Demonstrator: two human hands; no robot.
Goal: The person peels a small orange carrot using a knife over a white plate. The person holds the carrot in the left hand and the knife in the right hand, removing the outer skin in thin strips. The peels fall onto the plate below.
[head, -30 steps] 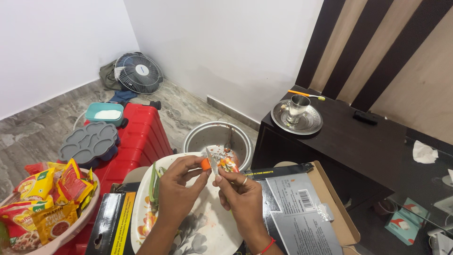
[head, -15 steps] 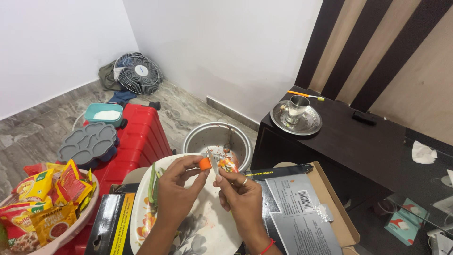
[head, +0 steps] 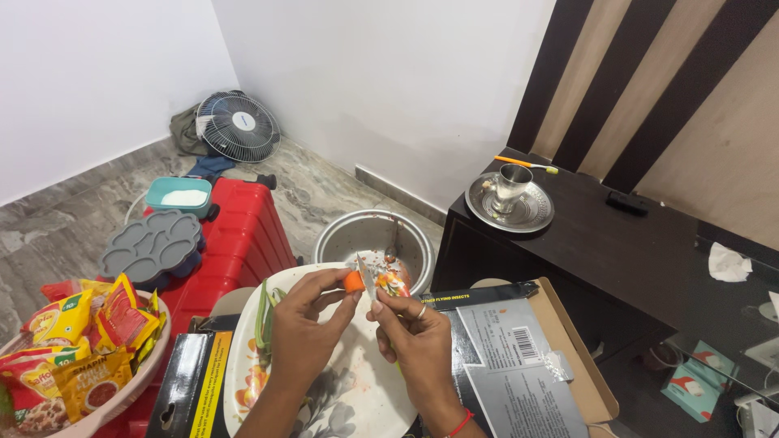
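Both our hands have barely shifted over the last second: our left hand (head: pixel 304 324) still pinches the small orange carrot piece (head: pixel 353 281), our right hand (head: pixel 410 337) grips the knife (head: pixel 366 276), blade against it. Beneath lies the floral plate (head: pixel 243 357); farther off, the steel pot (head: pixel 341 235).

You had bright, even indoor light, soft shadows, sharp focus throughout, and slight wide-angle bending at the edges.

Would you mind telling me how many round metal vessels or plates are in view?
2: a large steel pot on the floor beyond the hands, and a steel plate carrying a steel cup on the dark cabinet. Others may be hidden.
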